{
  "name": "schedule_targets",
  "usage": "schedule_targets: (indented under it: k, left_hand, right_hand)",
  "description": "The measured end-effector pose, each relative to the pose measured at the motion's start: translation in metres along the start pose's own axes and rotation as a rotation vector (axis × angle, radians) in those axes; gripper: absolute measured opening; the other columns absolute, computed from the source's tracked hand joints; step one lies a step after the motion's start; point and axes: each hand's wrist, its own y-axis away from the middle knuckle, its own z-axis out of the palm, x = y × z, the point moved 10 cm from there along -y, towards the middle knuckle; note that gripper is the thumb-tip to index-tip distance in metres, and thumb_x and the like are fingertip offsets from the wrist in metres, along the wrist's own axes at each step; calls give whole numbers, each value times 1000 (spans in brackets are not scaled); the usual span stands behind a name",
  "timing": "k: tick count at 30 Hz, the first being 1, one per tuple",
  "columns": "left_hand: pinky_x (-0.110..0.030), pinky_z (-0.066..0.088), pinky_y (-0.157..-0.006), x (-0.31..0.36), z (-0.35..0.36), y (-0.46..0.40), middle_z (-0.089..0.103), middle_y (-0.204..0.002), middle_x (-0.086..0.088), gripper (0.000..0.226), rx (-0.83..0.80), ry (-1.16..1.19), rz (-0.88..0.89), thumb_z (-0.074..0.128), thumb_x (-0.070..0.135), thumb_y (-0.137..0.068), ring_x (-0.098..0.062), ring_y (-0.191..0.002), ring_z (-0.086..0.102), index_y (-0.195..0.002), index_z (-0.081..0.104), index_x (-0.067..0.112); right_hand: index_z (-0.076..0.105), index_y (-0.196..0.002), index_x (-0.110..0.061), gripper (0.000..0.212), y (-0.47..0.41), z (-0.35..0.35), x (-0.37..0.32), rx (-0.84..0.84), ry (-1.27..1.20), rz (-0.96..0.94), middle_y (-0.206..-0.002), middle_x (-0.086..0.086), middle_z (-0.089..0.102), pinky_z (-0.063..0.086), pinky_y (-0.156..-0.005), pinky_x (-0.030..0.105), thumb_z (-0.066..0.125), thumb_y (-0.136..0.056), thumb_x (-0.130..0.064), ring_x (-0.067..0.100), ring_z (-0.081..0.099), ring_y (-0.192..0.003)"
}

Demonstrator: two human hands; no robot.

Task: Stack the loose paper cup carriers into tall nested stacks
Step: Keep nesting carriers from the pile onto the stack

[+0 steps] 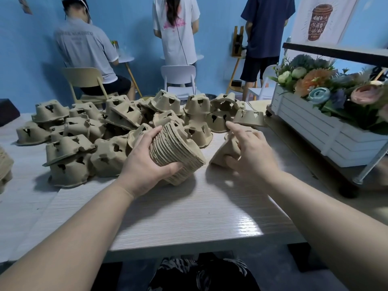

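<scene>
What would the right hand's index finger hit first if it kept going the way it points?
Probably the loose carrier lying just past the fingertip of the right hand, at the pile's right edge. Depth is unclear from this one view.

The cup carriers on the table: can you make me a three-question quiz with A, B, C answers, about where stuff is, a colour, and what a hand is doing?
1. Where is the flower box?
A. To the right of the table
B. Under the table
C. On the carrier pile

2. What colour is the wall?
A. Red
B. Blue
C. Yellow

3. What is the left hand doing?
A. Lying flat on the table
B. Pointing at the ceiling
C. Holding a nested stack of carriers

Answers: 1 A, it sits on a cart beside the table; 2 B, it is blue behind the people; 3 C, its fingers and thumb curl round the nested stack, tilted above the table.
</scene>
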Motion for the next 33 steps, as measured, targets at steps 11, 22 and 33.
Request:
schedule_targets:
  k: [11, 22, 33]
  left_hand:
    - [-39, 40, -108, 0, 1, 0, 46, -137, 7, 111, -10, -3, -13, 72, 68, -43, -10, -123, 45, -144, 36, 40]
    - [-30, 38, -102, -2, 2, -1, 46, -136, 7, 111, -11, -15, -9, 71, 68, -43, -9, -121, 45, -144, 35, 40]
    - [-36, 37, -111, 0, 1, -1, 45, -139, 9, 111, -6, -5, 6, 72, 67, -44, -7, -126, 43, -145, 37, 37]
  right_hand:
    - [66, -107, -21, 35, 14, -18, 1, 127, -41, -27, -109, 4, 56, 47, -77, 32, 74, -76, -34, 24, 54, -102]
    - [73, -104, -19, 23, 22, -4, 9, 116, 32, -62, -122, 11, 59, 47, -83, 41, 70, -82, -19, 35, 52, -109]
    - [69, -83, -9, 5, 15, -30, -1, 331, -91, -125, -84, 7, 62, 50, -59, 38, 64, -83, -11, 32, 59, -74]
